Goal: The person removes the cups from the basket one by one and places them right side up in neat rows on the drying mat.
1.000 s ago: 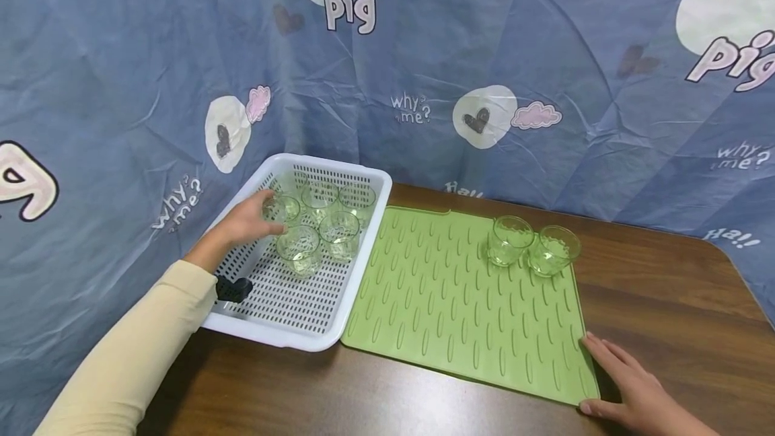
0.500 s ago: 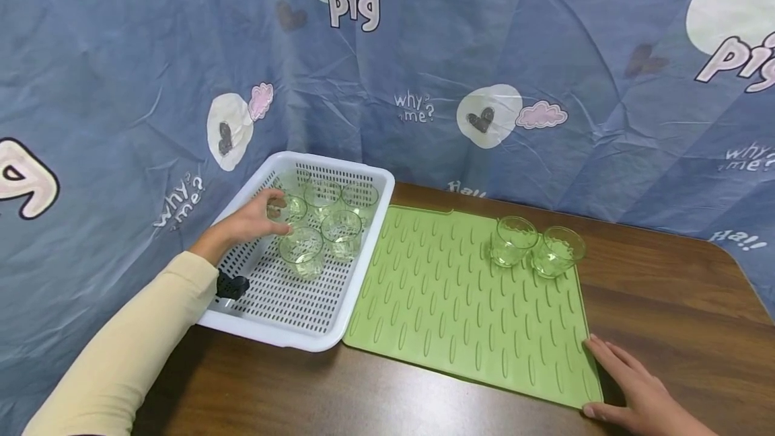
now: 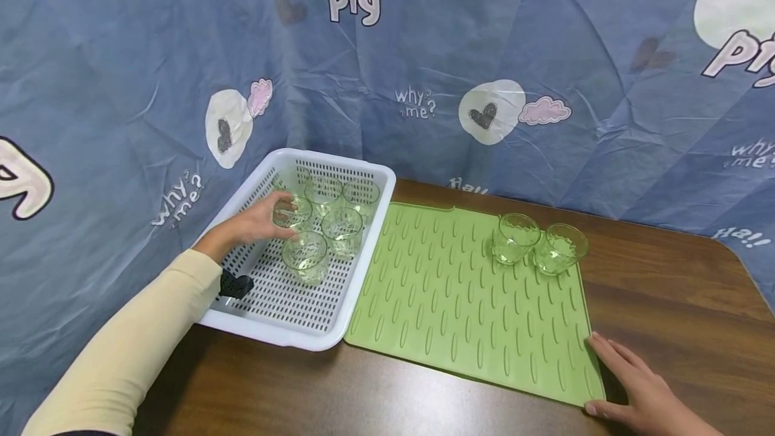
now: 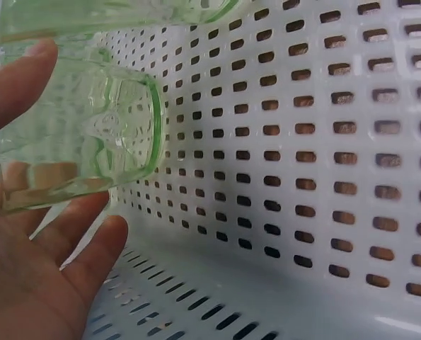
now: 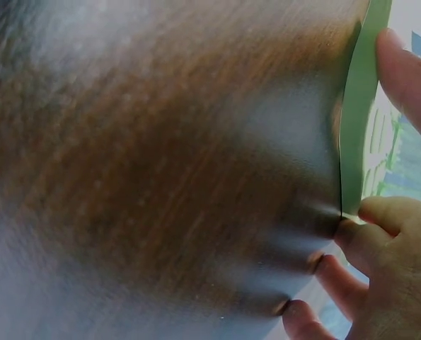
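Observation:
My left hand [image 3: 257, 222] reaches into the white basket [image 3: 354, 288], thumb on one side and fingers on the other of a clear, green-tinted glass tumbler [image 3: 294, 215]. In the left wrist view this tumbler [image 4: 90, 134] shows between the thumb [image 4: 15, 92] and the spread fingers, near the perforated floor. Several more tumblers [image 3: 307, 262] stand close around it in the basket. At the lower right, my right hand [image 3: 636, 385] rests at the edge of a green ridged mat [image 3: 472, 308]; thumb and index touch its rim, while other fingertips meet the wooden table [image 5: 160, 156].
Two tumblers [image 3: 514, 241] stand side by side at the mat's far right. The basket's right wall meets the mat's left edge. A blue printed cloth [image 3: 424, 32] hangs behind the table. A black wrist device [image 3: 236, 284] shows at my left wrist.
My left thumb and fingers have come further round the tumbler, which has shifted slightly right. My right hand stays at the mat's corner. The head view has shifted a little.

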A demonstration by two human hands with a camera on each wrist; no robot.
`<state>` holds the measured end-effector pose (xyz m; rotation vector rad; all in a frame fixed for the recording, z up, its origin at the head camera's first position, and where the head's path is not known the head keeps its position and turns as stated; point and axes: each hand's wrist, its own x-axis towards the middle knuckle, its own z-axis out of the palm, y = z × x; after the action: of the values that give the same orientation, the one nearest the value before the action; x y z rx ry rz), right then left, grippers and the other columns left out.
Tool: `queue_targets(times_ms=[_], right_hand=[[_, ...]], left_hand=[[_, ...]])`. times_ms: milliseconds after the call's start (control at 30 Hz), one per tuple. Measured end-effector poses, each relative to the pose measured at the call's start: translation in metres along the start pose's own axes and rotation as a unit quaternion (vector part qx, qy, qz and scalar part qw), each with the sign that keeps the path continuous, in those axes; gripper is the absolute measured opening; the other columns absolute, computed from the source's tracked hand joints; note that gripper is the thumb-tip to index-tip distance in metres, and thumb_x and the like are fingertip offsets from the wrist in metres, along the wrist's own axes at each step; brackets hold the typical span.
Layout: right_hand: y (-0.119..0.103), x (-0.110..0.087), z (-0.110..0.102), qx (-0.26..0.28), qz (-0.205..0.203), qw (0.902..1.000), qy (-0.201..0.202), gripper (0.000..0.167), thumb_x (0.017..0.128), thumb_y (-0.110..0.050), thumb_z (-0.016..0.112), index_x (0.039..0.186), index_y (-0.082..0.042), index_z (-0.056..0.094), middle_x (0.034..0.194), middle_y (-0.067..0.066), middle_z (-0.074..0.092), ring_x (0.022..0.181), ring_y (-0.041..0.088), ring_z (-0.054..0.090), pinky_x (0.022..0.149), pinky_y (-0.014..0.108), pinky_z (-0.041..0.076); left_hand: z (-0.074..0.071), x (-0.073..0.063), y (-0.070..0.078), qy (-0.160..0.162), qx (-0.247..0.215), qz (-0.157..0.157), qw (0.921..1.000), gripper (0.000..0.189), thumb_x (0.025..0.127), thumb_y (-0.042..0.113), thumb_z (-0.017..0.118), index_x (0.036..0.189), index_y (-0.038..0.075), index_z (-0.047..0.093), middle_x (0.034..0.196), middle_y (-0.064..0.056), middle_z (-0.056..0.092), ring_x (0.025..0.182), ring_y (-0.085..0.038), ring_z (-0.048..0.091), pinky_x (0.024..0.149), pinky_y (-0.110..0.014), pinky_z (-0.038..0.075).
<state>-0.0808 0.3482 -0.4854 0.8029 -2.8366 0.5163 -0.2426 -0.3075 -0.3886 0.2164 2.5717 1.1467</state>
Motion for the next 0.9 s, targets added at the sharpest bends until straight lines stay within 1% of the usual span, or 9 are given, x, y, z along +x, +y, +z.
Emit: queue_targets(times_ms=[33, 67, 200, 267, 300, 533, 700, 867, 900], right_hand=[[0.000, 0.000, 0.000, -0.009, 0.002, 1.0000, 0.000, 0.110, 0.056, -0.033, 0.093, 0.151, -0.013, 0.041, 0.150, -0.044, 0.003, 0.135, -0.029, 0.000, 0.071, 0.054, 0.051], [0.000, -0.001, 0.000, 0.000, 0.001, 1.0000, -0.003, 0.110, 0.057, -0.032, 0.093, 0.151, -0.012, 0.040, 0.150, -0.045, 0.003, 0.135, -0.029, -0.001, 0.070, 0.057, 0.051], [0.000, -0.001, 0.000, -0.014, -0.001, 0.9999, -0.005, 0.111, 0.057, -0.033, 0.093, 0.152, -0.015, 0.039, 0.151, -0.044, 0.001, 0.134, -0.029, -0.001, 0.070, 0.050, 0.051], [0.000, -0.001, -0.001, -0.004, 0.000, 1.0000, -0.008, 0.111, 0.058, -0.032, 0.093, 0.153, -0.016, 0.038, 0.150, -0.044, 0.001, 0.134, -0.029, -0.001, 0.070, 0.054, 0.051], [-0.001, 0.000, -0.001, -0.012, 0.004, 0.9999, -0.007, 0.111, 0.057, -0.033, 0.093, 0.153, -0.018, 0.038, 0.150, -0.045, 0.001, 0.134, -0.030, -0.001, 0.070, 0.051, 0.051], [-0.003, -0.002, 0.000, 0.018, 0.002, 0.9998, -0.003, 0.112, 0.058, -0.029, 0.093, 0.153, -0.016, 0.036, 0.150, -0.045, 0.002, 0.135, -0.029, -0.002, 0.068, 0.063, 0.049], [-0.004, -0.004, 0.001, 0.000, 0.000, 1.0000, 0.003, 0.112, 0.057, -0.031, 0.093, 0.153, -0.017, 0.037, 0.151, -0.044, 0.003, 0.136, -0.028, -0.001, 0.069, 0.054, 0.051], [-0.002, -0.002, 0.001, 0.005, 0.010, 0.9999, -0.002, 0.108, 0.059, -0.031, 0.093, 0.151, -0.013, 0.040, 0.150, -0.044, 0.003, 0.135, -0.029, -0.001, 0.071, 0.055, 0.051], [-0.002, -0.002, 0.000, -0.003, 0.012, 0.9999, -0.001, 0.108, 0.059, -0.033, 0.093, 0.151, -0.013, 0.041, 0.150, -0.044, 0.003, 0.134, -0.029, 0.000, 0.071, 0.053, 0.052]], left_hand=[[0.001, 0.000, -0.001, -0.003, -0.004, -0.002, 1.0000, 0.090, 0.088, 0.012, 0.073, 0.152, -0.007, 0.013, 0.152, -0.036, 0.030, 0.138, -0.056, 0.035, 0.107, -0.062, 0.043], [0.001, 0.000, -0.001, -0.005, -0.008, -0.004, 0.9999, 0.090, 0.088, 0.012, 0.073, 0.152, -0.006, 0.013, 0.153, -0.035, 0.029, 0.138, -0.055, 0.034, 0.108, -0.062, 0.043], [0.001, -0.001, -0.003, -0.011, -0.026, -0.009, 0.9996, 0.093, 0.088, 0.014, 0.073, 0.154, -0.003, 0.011, 0.154, -0.034, 0.027, 0.140, -0.055, 0.032, 0.109, -0.063, 0.041], [0.001, 0.000, -0.003, -0.010, -0.030, -0.006, 0.9995, 0.093, 0.088, 0.015, 0.074, 0.154, -0.002, 0.012, 0.154, -0.033, 0.029, 0.140, -0.054, 0.033, 0.109, -0.062, 0.042], [0.000, 0.000, -0.004, -0.009, -0.031, -0.003, 0.9995, 0.092, 0.088, 0.015, 0.074, 0.154, -0.002, 0.012, 0.153, -0.033, 0.030, 0.140, -0.054, 0.033, 0.108, -0.062, 0.042], [-0.002, 0.000, -0.004, 0.007, -0.045, 0.011, 0.9989, 0.089, 0.087, 0.014, 0.074, 0.153, -0.002, 0.018, 0.147, -0.033, 0.037, 0.137, -0.052, 0.039, 0.107, -0.059, 0.045], [-0.006, -0.005, 0.001, 0.021, -0.040, 0.006, 0.9989, 0.086, 0.088, 0.017, 0.073, 0.153, 0.000, 0.019, 0.146, -0.032, 0.038, 0.136, -0.052, 0.041, 0.107, -0.059, 0.045], [-0.013, -0.011, 0.009, 0.041, -0.048, 0.010, 0.9980, 0.085, 0.090, 0.017, 0.071, 0.154, -0.001, 0.017, 0.149, -0.031, 0.040, 0.136, -0.049, 0.043, 0.106, -0.055, 0.045], [-0.016, -0.013, 0.011, 0.046, -0.044, 0.012, 0.9979, 0.085, 0.091, 0.017, 0.070, 0.154, -0.001, 0.017, 0.149, -0.030, 0.040, 0.136, -0.048, 0.043, 0.105, -0.053, 0.046]])
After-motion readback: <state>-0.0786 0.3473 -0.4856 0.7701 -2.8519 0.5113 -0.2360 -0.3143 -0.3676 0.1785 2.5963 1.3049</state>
